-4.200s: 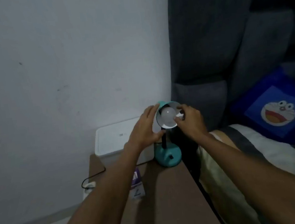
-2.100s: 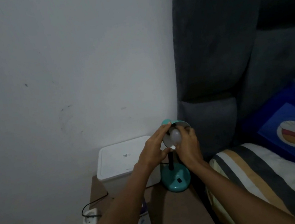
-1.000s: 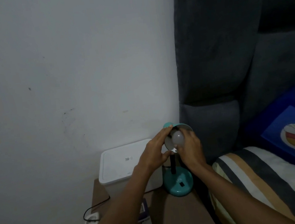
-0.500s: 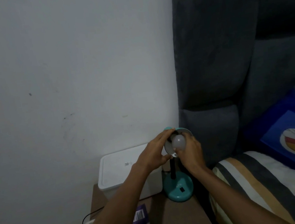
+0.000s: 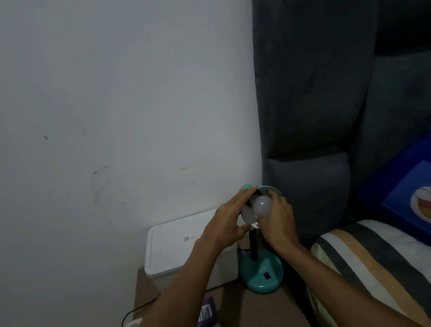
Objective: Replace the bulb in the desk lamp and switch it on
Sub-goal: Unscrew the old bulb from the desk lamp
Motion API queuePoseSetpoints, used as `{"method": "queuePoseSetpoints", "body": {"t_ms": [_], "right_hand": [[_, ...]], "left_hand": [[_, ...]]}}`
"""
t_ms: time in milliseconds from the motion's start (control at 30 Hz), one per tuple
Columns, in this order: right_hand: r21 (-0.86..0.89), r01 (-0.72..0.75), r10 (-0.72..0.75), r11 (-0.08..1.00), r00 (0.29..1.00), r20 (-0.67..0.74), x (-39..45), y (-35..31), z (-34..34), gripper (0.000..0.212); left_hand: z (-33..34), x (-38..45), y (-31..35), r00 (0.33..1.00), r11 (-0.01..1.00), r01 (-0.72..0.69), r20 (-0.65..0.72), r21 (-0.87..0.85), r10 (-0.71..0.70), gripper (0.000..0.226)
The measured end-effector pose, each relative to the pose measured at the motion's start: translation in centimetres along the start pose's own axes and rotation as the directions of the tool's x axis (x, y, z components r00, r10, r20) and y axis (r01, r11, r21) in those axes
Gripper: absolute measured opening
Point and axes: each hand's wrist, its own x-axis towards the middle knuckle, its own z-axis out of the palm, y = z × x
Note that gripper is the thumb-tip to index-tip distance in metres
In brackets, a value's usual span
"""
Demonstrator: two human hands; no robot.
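A small teal desk lamp stands on a brown bedside table, with its round base (image 5: 262, 276) near the table's back right corner and a black stem rising from it. Its tilted shade (image 5: 268, 191) faces me. A white frosted bulb (image 5: 261, 206) sits in the shade, unlit. My left hand (image 5: 229, 222) wraps the shade's left rim, fingers over the top and thumb below. My right hand (image 5: 277, 222) grips the bulb from the right and below. The socket is hidden behind the bulb.
A white lidded box (image 5: 186, 250) stands left of the lamp against the wall. A purple and white carton (image 5: 208, 325) lies on the brown table (image 5: 264, 319) under my left forearm. A power strip with black cable (image 5: 132, 326) lies on the floor. A bed with striped pillow (image 5: 382, 273) adjoins on the right.
Both hands have stayed on the shade and bulb, with the right hand's fingers shifting around the bulb. The view has drifted slightly; the lamp has not moved.
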Motion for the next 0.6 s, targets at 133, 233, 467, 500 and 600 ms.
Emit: {"method": "queuePoseSetpoints", "body": {"t_ms": [133, 233, 467, 500, 600], "right_hand": [[0.036, -0.024, 0.024, 0.999, 1.000, 0.009, 0.03, -0.23, -0.12, 0.054], [0.084, -0.038, 0.037, 0.996, 0.999, 0.010, 0.24, -0.32, -0.06, 0.046], [0.048, 0.013, -0.013, 0.999, 1.000, 0.013, -0.04, -0.30, 0.12, 0.053], [0.038, 0.027, -0.027, 0.999, 1.000, 0.000, -0.12, -0.28, 0.06, 0.058], [0.021, 0.026, -0.026, 0.999, 1.000, -0.006, -0.25, -0.37, -0.37, 0.059]], "left_hand": [[-0.13, 0.05, -0.27, 1.000, 1.000, -0.005, -0.009, 0.006, 0.005, 0.101], [-0.13, 0.02, -0.07, 1.000, 1.000, -0.006, -0.004, -0.001, 0.006, 0.102], [-0.18, -0.10, 0.16, 1.000, 1.000, 0.011, -0.006, -0.022, -0.011, 0.099], [-0.17, -0.12, 0.19, 1.000, 1.000, 0.015, -0.005, -0.020, -0.015, 0.098], [-0.20, -0.17, -0.05, 1.000, 1.000, 0.019, -0.008, -0.009, -0.019, 0.099]]}}
